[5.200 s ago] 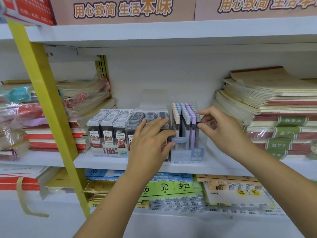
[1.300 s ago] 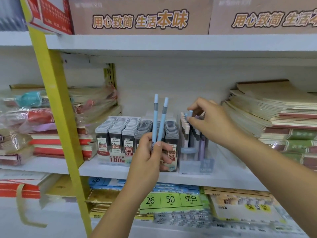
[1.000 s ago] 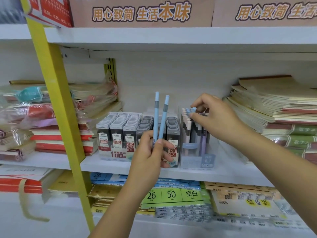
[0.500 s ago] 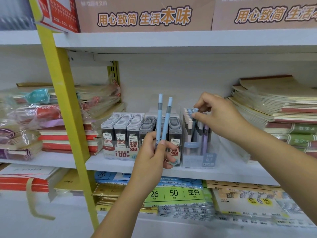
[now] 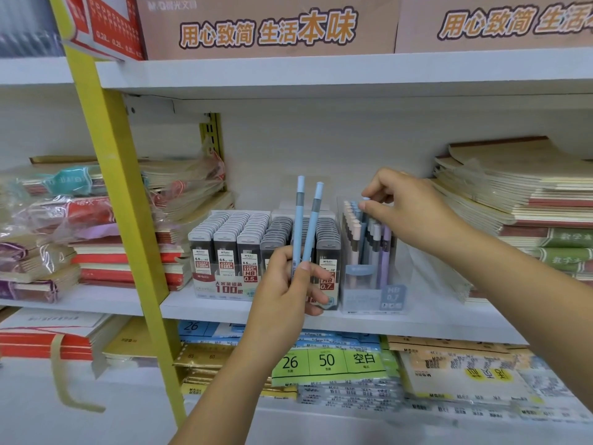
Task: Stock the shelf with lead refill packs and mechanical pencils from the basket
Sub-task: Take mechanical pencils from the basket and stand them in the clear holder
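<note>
Left hand (image 5: 285, 287): grips two blue pencils (image 5: 306, 229) upright, before the lead refill packs (image 5: 231, 245).
Right hand (image 5: 414, 213): seemingly pinches a boxed pencil (image 5: 364, 234) by its top, inside the clear box (image 5: 372, 293) on the shelf (image 5: 179, 303).

My left hand (image 5: 285, 284) holds two light-blue mechanical pencils (image 5: 298, 226) upright, their tops fanned slightly apart, in front of rows of lead refill packs (image 5: 224, 248) on a white shelf (image 5: 224, 308). My right hand (image 5: 407, 210) pinches the top of a blue pencil (image 5: 365, 199) standing in the clear display box (image 5: 369, 293) just right of the packs. Stacked notebooks (image 5: 513, 194) lie further right.
</note>
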`<state>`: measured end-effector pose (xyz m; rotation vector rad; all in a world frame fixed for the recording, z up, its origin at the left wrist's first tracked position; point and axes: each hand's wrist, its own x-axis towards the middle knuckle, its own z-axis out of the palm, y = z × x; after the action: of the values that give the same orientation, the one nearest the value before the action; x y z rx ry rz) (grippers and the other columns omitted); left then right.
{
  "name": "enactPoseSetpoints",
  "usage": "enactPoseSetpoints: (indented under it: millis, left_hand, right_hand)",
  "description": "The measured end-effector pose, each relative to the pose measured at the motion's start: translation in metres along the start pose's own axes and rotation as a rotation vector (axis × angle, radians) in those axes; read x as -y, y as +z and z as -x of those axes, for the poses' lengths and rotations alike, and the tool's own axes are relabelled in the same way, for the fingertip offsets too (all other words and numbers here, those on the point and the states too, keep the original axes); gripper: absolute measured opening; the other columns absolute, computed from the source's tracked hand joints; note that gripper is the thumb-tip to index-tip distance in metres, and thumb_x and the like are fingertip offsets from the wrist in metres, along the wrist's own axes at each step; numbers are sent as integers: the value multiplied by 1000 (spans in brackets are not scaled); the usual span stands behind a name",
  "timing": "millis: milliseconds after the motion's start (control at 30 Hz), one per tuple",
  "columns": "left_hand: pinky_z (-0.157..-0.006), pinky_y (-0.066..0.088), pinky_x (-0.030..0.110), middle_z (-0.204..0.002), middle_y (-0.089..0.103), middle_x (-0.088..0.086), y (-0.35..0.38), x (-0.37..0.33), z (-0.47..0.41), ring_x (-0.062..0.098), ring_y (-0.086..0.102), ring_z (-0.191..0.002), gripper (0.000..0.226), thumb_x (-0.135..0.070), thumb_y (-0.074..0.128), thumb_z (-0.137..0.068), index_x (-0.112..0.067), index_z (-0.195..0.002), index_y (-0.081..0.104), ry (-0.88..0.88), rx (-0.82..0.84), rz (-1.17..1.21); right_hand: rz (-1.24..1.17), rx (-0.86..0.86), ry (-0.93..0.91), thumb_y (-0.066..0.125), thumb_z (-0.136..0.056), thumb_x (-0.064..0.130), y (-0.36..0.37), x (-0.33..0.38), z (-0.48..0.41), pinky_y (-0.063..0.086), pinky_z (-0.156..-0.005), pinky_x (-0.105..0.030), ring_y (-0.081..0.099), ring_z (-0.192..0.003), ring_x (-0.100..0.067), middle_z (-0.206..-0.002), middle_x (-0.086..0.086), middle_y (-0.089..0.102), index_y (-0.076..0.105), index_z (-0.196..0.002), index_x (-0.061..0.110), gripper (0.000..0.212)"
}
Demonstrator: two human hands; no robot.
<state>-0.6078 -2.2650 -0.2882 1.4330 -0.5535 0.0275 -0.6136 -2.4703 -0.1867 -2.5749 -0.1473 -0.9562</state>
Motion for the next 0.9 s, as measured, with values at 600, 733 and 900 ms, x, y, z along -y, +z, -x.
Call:
enactPoseSetpoints:
  millis: [600, 733, 900]
  left_hand:
    - [-56, 57, 23, -90, 74, -2, 0, 3, -2, 11, 65, -64, 12, -17, 42, -107, -21, -113, 52, -7, 7, -15]
    - [-56, 56, 23, -90, 75, -3, 1, 5, -2, 12, 65, -64, 12, -18, 42, -107, -22, -112, 52, -9, 12, -24]
    - [-57, 57, 25, -90, 75, -3, 2, 3, -1, 12, 65, -65, 12, -18, 43, -107, -22, -110, 53, -21, 30, -14]
  right_hand:
    - [-52, -38, 24, 71, -86, 22, 5, 5, -1, 35, -63, -14, 57, -83, -12, -85, 3, 65, 60, -85, 22, 11]
    - [16, -6, 38, 69, -87, 27, 7, -2, 0, 32, -62, -14, 52, -85, -10, -83, 9, 57, 61, -82, 23, 11]
    - [122, 99, 62, 56, -95, 35, 10, -8, -5, 22, -78, -23, 35, -104, -16, -97, 0, 53, 70, -86, 19, 23]
